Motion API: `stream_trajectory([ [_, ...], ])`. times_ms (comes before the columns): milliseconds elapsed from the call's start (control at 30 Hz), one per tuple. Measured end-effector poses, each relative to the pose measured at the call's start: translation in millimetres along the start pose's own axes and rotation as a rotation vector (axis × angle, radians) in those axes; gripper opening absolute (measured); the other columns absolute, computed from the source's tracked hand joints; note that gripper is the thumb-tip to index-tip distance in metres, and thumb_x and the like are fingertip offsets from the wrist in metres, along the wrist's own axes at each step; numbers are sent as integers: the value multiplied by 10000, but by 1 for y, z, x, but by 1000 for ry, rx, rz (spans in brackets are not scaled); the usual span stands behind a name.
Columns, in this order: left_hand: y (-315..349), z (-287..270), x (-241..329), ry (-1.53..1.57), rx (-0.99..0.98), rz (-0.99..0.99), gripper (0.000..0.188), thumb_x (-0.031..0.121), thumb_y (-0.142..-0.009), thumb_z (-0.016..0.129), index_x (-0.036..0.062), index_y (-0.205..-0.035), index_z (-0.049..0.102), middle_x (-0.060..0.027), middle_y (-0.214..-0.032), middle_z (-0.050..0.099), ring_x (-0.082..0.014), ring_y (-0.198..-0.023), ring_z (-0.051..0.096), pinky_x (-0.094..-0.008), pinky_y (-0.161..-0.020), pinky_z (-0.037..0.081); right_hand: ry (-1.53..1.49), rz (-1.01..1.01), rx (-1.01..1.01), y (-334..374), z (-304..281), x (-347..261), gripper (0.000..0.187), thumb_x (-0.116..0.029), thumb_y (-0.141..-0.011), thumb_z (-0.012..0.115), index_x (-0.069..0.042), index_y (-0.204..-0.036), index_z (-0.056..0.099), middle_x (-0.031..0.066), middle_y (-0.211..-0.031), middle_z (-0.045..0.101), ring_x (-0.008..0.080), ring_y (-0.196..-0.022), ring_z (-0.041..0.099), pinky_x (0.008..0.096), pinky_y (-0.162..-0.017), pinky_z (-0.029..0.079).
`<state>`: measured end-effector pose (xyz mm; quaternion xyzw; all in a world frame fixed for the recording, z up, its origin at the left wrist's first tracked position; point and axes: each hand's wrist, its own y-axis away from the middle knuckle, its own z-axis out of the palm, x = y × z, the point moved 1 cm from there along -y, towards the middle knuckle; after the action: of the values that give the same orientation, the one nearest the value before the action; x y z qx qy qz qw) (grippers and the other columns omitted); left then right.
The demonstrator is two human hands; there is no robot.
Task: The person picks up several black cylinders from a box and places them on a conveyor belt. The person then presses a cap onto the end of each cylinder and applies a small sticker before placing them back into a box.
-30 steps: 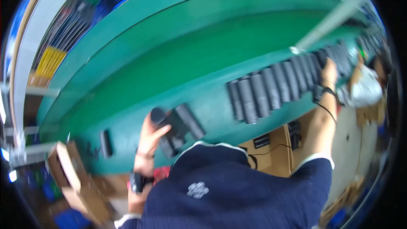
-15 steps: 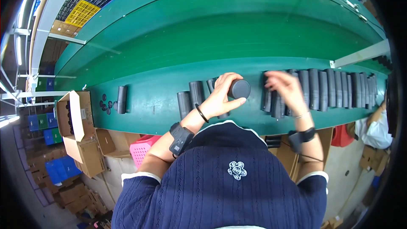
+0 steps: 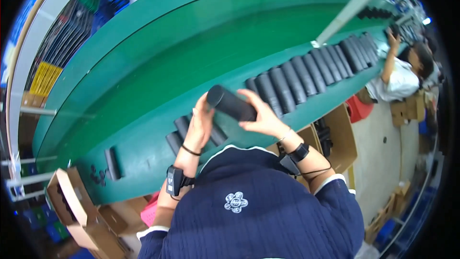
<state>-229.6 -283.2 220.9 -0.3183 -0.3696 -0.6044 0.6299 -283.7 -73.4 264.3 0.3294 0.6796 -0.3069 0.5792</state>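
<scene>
In front of my chest a black ribbed-looking cylinder (image 3: 234, 105) hangs tilted over the green bench, its flat left end raised. My right hand (image 3: 263, 117) is closed round its right end, thumb below and fingers above. At the other end my left hand (image 3: 199, 124) is upright, its stretched fingers lying at or against the cylinder's side; the exact contact is hidden. Beneath and beside my left hand lie a few similar black cylinders (image 3: 182, 125), partly covered by it. To the right a long row of black cylinders (image 3: 290, 84) lies side by side on the bench.
A single black cylinder (image 3: 112, 163) and several small black discs (image 3: 98, 176) lie at the bench's left. An open cardboard box (image 3: 72, 196) stands beyond that end. A grey post (image 3: 352, 12) rises behind the row. Another person (image 3: 400, 79) works at the far right.
My right hand has come left from the row and taken hold of the cylinder's right end. The cylinder has turned from end-on to lying sideways. My view has turned toward the right.
</scene>
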Motion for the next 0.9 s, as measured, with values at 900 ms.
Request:
stream_trajectory([
  [900, 23, -12, -37, -713, -171, -38, 684, 121, -758, 729, 66, -1319, 342, -79, -1224, 441, -186, -1170, 434, -327, -995, 366, -125, 287, -138, -23, -41, 42, 224, -161, -933, 586, -47, -1120, 632, 39, -878, 654, 95, -774, 617, 247, -678, 507],
])
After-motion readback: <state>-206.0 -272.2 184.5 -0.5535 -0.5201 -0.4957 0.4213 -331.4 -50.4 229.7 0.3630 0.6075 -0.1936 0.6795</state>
